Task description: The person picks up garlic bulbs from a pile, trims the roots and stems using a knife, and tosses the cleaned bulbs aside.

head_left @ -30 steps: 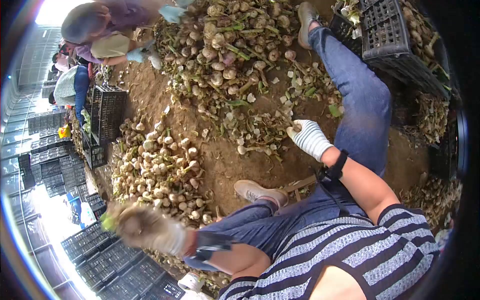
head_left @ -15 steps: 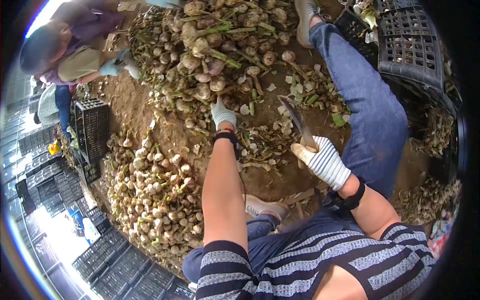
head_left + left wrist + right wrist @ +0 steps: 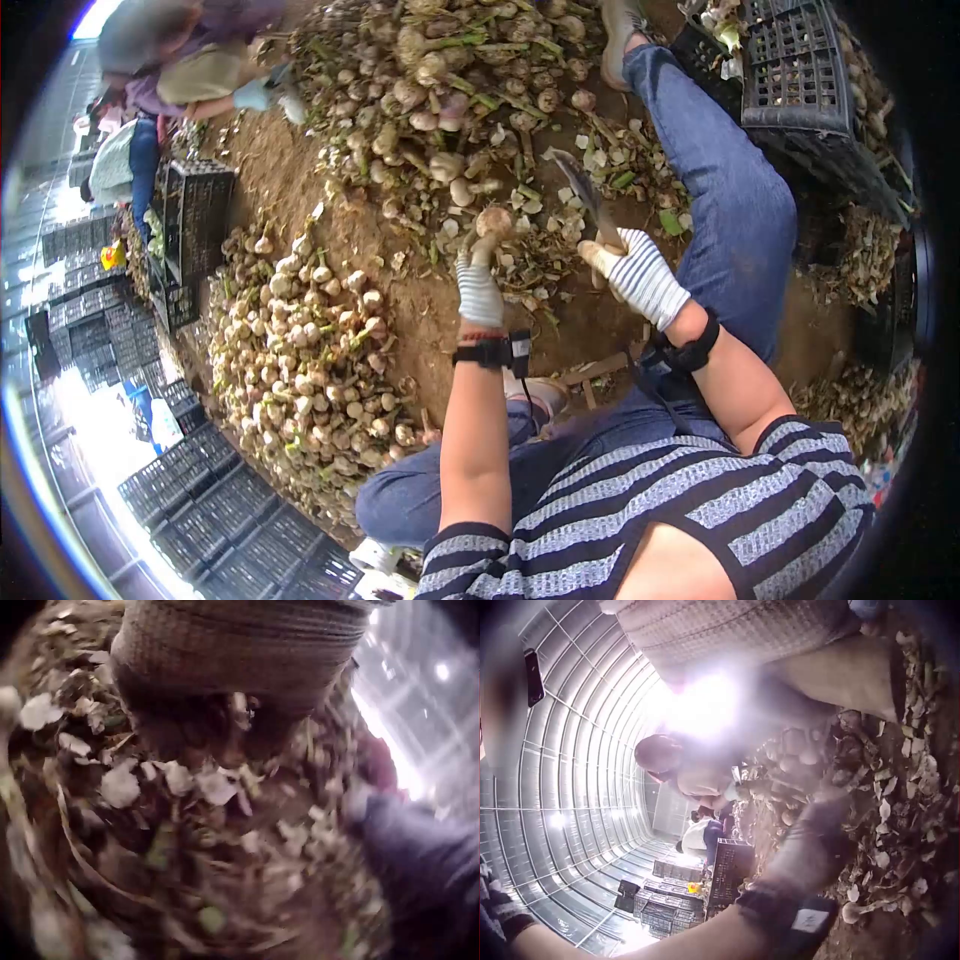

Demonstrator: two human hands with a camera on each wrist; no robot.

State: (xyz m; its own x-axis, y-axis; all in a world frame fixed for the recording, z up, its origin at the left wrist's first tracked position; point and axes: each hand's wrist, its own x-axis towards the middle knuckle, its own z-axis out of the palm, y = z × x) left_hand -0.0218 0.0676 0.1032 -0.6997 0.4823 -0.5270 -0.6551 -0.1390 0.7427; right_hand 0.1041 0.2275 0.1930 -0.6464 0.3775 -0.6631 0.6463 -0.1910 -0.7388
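Observation:
In the head view my gloved left hand [image 3: 480, 287] grips a garlic bulb [image 3: 493, 222] at its fingertips, over scattered peelings in front of the big heap. My right hand [image 3: 640, 275], in a striped glove, holds a knife [image 3: 588, 200] by its handle, with the dark blade angled up and to the left. The knife is to the right of the bulb, apart from it. In the left wrist view the glove [image 3: 240, 652] hides most of what the fingers hold. The right wrist view shows the right glove [image 3: 735, 630] close up and the left hand [image 3: 799, 851] beyond.
Untrimmed garlic with stalks [image 3: 430, 100] is heaped ahead. A pile of trimmed bulbs [image 3: 310, 350] lies to the left. Black crates stand at the right [image 3: 800, 80], the left [image 3: 195, 215] and lower left [image 3: 230, 520]. Another person [image 3: 190, 60] works across the heap.
My left hand swung from above the trimmed pile to the big heap, then drew back toward me with a garlic bulb. The right hand stays near the right knee with the knife.

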